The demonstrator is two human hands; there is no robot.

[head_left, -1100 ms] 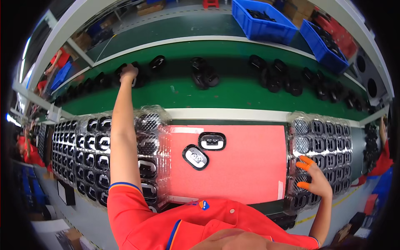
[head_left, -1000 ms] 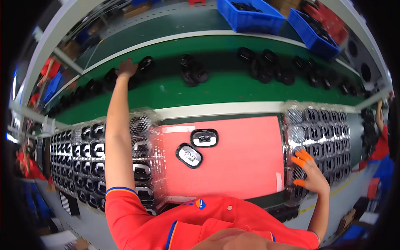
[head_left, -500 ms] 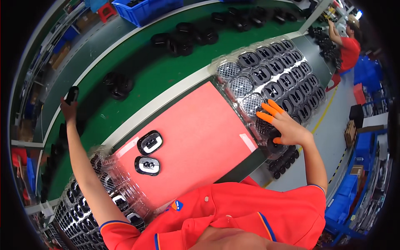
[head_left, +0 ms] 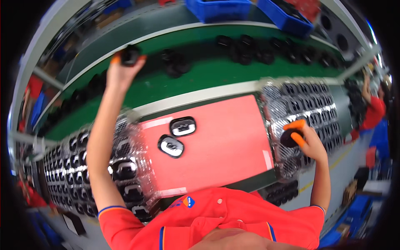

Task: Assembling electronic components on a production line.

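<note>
My left hand (head_left: 120, 76) is stretched out over the far left of the green belt, its fingers closed round a black rounded part (head_left: 131, 56). My right hand (head_left: 311, 143), with orange finger cots, grips a black oval part (head_left: 287, 139) above the right clear plastic tray (head_left: 280, 117). On the pink mat (head_left: 221, 141) between my arms lie two black oval housings with pale faces: one housing (head_left: 182, 126) farther off, the other housing (head_left: 171, 146) nearer and tilted the other way. Motion blur softens both held parts.
A filled clear tray stack (head_left: 146, 174) stands left of the mat, beneath my left forearm. Clusters of black parts (head_left: 175, 64) lie along the green belt (head_left: 208, 75). Blue bins (head_left: 218, 10) stand beyond it. A person in red (head_left: 375, 110) works at the far right.
My head view has turned, shifting the scene. My right hand, spread at the tray before, now holds a black oval part. My left hand still holds its black part beyond the mat.
</note>
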